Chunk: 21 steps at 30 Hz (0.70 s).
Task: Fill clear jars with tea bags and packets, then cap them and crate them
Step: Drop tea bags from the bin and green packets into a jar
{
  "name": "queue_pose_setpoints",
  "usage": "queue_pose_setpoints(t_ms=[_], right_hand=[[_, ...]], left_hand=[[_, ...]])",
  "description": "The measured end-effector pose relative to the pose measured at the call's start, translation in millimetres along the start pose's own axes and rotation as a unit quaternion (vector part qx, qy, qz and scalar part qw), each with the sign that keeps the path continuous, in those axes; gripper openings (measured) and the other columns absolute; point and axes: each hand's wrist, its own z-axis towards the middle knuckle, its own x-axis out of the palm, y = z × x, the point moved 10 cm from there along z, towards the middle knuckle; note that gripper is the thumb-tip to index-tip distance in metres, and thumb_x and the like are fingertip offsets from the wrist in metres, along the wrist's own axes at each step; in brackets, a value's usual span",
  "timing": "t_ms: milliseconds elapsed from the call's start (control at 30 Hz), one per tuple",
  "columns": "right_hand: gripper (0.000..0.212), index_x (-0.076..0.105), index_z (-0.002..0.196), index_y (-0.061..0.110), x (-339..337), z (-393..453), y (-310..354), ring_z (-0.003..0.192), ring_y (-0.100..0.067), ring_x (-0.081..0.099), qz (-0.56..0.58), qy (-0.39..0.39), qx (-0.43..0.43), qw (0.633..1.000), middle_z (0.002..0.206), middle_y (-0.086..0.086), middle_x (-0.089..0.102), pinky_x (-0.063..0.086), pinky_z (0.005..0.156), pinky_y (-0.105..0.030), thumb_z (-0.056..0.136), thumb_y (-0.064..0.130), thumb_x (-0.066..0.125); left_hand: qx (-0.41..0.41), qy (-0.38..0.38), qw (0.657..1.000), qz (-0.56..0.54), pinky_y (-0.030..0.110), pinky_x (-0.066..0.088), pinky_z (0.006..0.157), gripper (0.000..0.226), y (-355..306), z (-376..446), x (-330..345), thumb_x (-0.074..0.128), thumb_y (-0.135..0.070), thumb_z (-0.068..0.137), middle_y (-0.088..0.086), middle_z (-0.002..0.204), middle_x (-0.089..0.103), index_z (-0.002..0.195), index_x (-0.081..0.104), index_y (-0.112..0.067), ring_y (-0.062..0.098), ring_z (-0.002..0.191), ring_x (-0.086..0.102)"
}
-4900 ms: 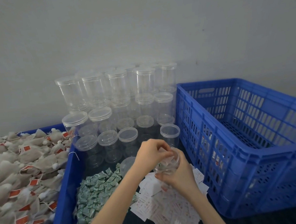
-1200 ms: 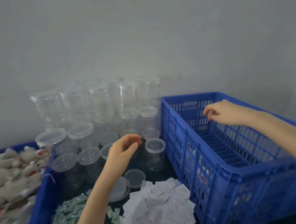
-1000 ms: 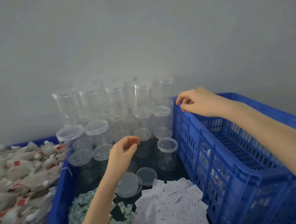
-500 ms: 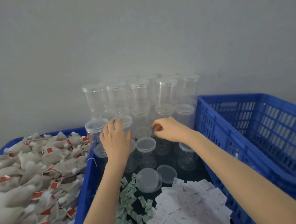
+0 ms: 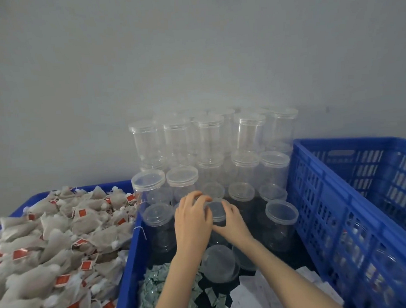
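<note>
Both hands clasp one capped clear jar (image 5: 216,213) in the front row: left hand (image 5: 192,220) curled over its lid, right hand (image 5: 230,220) seemingly round its side, between tea bags (image 5: 59,248) and blue crate (image 5: 359,205)

Dim, flat, bluish light; soft motion blur, edges slightly bowed.

capped jars (image 5: 242,136) packed tight at back, blue crate (image 5: 358,191) walling right, open space above
</note>
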Motion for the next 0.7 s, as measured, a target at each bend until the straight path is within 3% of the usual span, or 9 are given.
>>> queue_pose_setpoints(t_ms=[100,300,533,633,700], right_hand=[[0.086,0.029,0.151,0.022,3.6,-1.5,-4.7,0.135,-0.02,0.042,0.019,-0.061,-0.006,0.998,0.153,-0.003,0.032,0.041,0.098,-0.027,0.082,0.037,0.079],[0.085,0.038,0.148,0.021,-7.3,-3.7,-13.3,0.131,-0.016,0.045,0.058,-0.108,-0.007,0.992,0.147,-0.002,0.043,0.038,0.099,-0.022,0.077,0.027,0.085],[0.085,0.038,0.147,0.027,-43.1,-22.6,-3.9,0.133,-0.017,0.046,0.016,-0.133,-0.022,0.991,0.15,0.005,0.041,0.045,0.1,-0.035,0.076,0.034,0.084],[0.086,0.039,0.148,0.027,-62.5,-39.8,14.2,0.131,-0.013,0.046,-0.004,-0.14,-0.066,0.988,0.148,0.009,0.042,0.046,0.098,-0.034,0.075,0.037,0.084],[0.084,0.042,0.146,0.028,-73.5,-54.4,30.4,0.127,-0.006,0.047,0.019,-0.136,-0.11,0.984,0.144,0.012,0.045,0.047,0.1,-0.03,0.074,0.039,0.083]], left_hand=[[0.0,-0.006,1.0,-0.01,0.035,0.048,0.087,0.02,3.1,-2.4,-0.2,0.065,-0.009,0.085,-0.002,0.116,0.061,0.102,0.07,-0.018,0.017,0.106,0.053],[-0.014,-0.029,0.999,-0.021,0.023,0.043,0.082,0.017,17.2,-7.4,-7.0,0.065,-0.009,0.086,-0.004,0.111,0.063,0.1,0.071,-0.017,0.013,0.102,0.053],[-0.013,-0.02,0.999,-0.043,0.018,0.039,0.08,0.02,13.4,-8.5,-7.2,0.062,-0.011,0.089,-0.01,0.112,0.061,0.105,0.068,-0.021,0.006,0.102,0.049],[0.003,0.002,0.996,-0.092,0.023,0.042,0.089,0.033,1.9,-7.4,-6.4,0.065,-0.015,0.086,-0.019,0.114,0.052,0.117,0.059,-0.027,0.007,0.109,0.048],[0.001,0.052,0.987,-0.155,0.018,0.038,0.094,0.057,-4.6,-7.4,0.7,0.071,-0.022,0.082,-0.021,0.124,0.043,0.133,0.047,-0.029,0.003,0.116,0.043]])
